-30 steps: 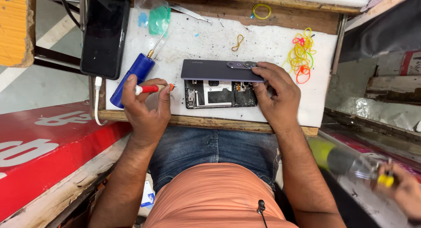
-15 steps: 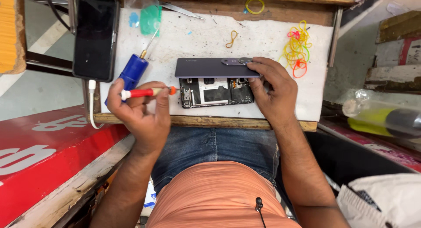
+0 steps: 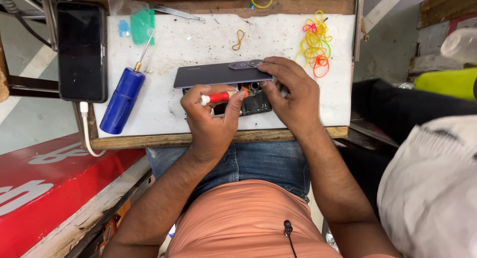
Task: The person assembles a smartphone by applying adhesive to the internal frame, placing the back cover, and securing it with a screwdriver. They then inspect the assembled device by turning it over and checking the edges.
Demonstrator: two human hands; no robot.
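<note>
My left hand [image 3: 208, 121] grips a small red-handled screwdriver [image 3: 222, 96], held level with its orange tip over an opened phone body [image 3: 254, 105] showing dark circuitry. My right hand [image 3: 290, 94] pinches the right end of a grey-purple phone back cover [image 3: 216, 74], which lies along the far edge of the opened phone. Both rest on a white work mat [image 3: 169, 49] over a wooden board [image 3: 278, 135] at my lap. My left hand hides most of the phone's left half.
A blue powered screwdriver [image 3: 121, 103] lies on the mat's left side. A black phone [image 3: 82, 50] with a white cable [image 3: 85, 131] sits further left. Coloured rubber bands [image 3: 315, 42] pile at the far right. A person in white [image 3: 432, 188] is at the right.
My left hand has moved right with the screwdriver, from beside the blue tool to over the opened phone. My right hand has stayed on the back cover.
</note>
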